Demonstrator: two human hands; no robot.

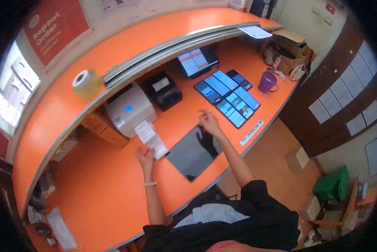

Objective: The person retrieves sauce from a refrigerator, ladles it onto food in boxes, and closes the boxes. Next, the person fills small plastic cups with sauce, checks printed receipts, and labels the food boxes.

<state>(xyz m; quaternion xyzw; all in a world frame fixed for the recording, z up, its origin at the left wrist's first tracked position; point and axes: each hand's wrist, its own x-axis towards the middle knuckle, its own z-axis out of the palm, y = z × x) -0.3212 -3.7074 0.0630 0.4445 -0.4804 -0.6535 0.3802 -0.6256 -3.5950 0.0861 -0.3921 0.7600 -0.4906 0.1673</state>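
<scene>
My left hand (146,156) is beside the lower end of a white paper strip (152,135), its fingers bent; whether they grip the paper is unclear. The strip comes out of a white label printer (132,110) with a blue light. My right hand (208,122) hangs over the upper edge of a dark, shiny tablet (191,155), fingers apart, holding nothing. Its reflection shows on the black screen. Several lit phones or tablets (226,98) lie side by side to the right of my right hand.
A black printer (163,91) stands beside the white one. Behind the lit devices is a tilted screen (197,62). A purple mug (267,82) and a cardboard box (287,56) are at the right. A tape roll (83,80) sits on the raised ledge (155,31).
</scene>
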